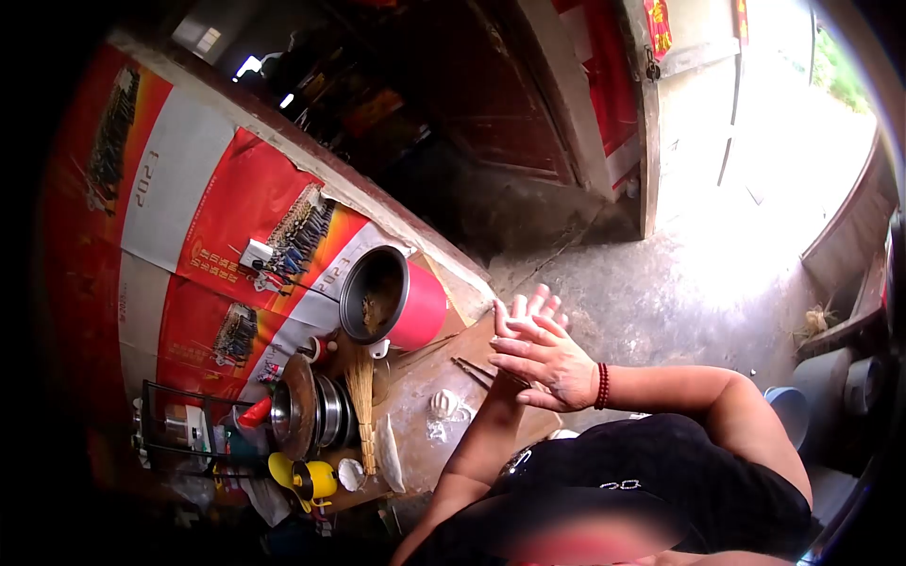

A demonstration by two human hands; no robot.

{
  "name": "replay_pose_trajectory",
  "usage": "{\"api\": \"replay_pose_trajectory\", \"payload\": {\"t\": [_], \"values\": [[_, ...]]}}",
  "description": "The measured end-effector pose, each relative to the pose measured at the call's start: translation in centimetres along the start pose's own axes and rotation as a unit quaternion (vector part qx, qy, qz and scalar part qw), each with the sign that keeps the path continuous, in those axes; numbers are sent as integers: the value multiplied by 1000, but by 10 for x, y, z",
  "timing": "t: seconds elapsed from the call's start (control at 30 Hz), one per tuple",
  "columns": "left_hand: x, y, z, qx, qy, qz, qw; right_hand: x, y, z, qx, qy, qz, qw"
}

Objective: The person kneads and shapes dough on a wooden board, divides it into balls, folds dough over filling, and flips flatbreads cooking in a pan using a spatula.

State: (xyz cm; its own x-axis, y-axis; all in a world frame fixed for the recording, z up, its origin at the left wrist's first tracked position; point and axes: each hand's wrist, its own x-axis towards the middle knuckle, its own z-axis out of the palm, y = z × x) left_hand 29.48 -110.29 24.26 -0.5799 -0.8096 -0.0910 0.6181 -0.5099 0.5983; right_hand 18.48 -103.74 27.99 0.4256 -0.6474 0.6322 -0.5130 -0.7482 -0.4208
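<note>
A brown wooden bench (432,370), with two flat, powder-dusted hands meeting by its edge.
On the bench, a deep red pot with a dark interior (417,300) stands beyond a pale straw brush (361,407). The right hand (547,366), wearing a dark red bead bracelet (601,386), lies across the left hand (528,313); both sets of fingers are straight and slightly spread, gripping nothing visible, though whether anything sits between the palms cannot be told. A white, dough-like lump (447,406) rests on the bench, near two thin brown sticks (474,371). Even, light palm pressure, kept above the bench, would suit this rubbing or pressing best.
</note>
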Motion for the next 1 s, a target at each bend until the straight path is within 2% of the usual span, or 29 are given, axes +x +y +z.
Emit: {"api": "replay_pose_trajectory", "payload": {"t": [0.03, 0.1, 0.13, 0.17, 0.2, 0.27, 0.3, 0.37, 0.4, 0.47, 0.53, 0.57, 0.6, 0.67, 0.7, 0.73, 0.77, 0.8, 0.87, 0.9, 0.93, 0.97, 1.0], "values": [[7, -12, 3, -14, -32, -3, 999, 5, 15, -7, -1, 18, -1, 1000], [18, -30, 0, -199, -126, -39, 971, 21, 60, -29, -29, 70, 48, 996], [26, -34, -2, -354, -133, -70, 923, 28, 83, -41, -41, 102, 78, 991], [31, -32, 18, -163, -95, -1, 982, 34, 102, -53, -30, 131, 75, 988], [41, -28, 33, -40, 47, 63, 996, 30, 122, -48, -13, 128, 66, 990], [59, -6, 18, -14, 1, 91, 996, 19, 137, -29, 87, 72, 11, 994], [75, 6, 21, 45, 11, 102, 994, 19, 127, -34, 70, 39, -25, 996], [105, -4, 11, -11, 34, 155, 987, 33, 135, -36, 33, 1, -73, 997], [122, -12, 4, 16, 1, 175, 984, 47, 150, -37, 29, -7, -104, 994], [157, -28, -9, 63, -62, 220, 971, 85, 199, -56, 22, 20, -77, 997], [193, -18, 32, -85, -46, 155, 983, 110, 253, -69, 63, 78, 26, 995], [213, -9, 30, -74, -60, 151, 984, 125, 276, -75, 35, 95, 65, 993], [230, 7, 41, -34, -42, 175, 983, 135, 290, -83, 52, 86, 60, 993], [261, 40, 26, -80, -69, 150, 983, 150, 305, -96, 11, 42, -39, 998], [277, 60, 23, -97, -45, 133, 985, 154, 306, -93, 35, 33, -78, 996], [301, 70, 10, -103, -67, 184, 975, 157, 304, -87, 30, 28, -103, 994], [312, 78, 12, -39, -35, 175, 983, 164, 311, -85, 27, -7, -155, 988], [332, 73, -1, -28, -47, 160, 985, 173, 323, -84, 20, -43, -211, 976], [366, 68, -14, -17, -62, 164, 984, 207, 366, -86, -9, 8, -218, 976], [378, 73, 2, -17, -64, 181, 981, 229, 391, -93, 30, 48, -185, 981], [382, 78, 11, 24, -6, 236, 971, 246, 418, -95, 72, 86, -149, 983], [402, 88, -11, 6, -35, 186, 982, 260, 449, -99, 48, 110, -149, 981], [424, 98, -30, -81, -120, 181, 973, 272, 471, -104, 47, 108, -152, 981]]}}
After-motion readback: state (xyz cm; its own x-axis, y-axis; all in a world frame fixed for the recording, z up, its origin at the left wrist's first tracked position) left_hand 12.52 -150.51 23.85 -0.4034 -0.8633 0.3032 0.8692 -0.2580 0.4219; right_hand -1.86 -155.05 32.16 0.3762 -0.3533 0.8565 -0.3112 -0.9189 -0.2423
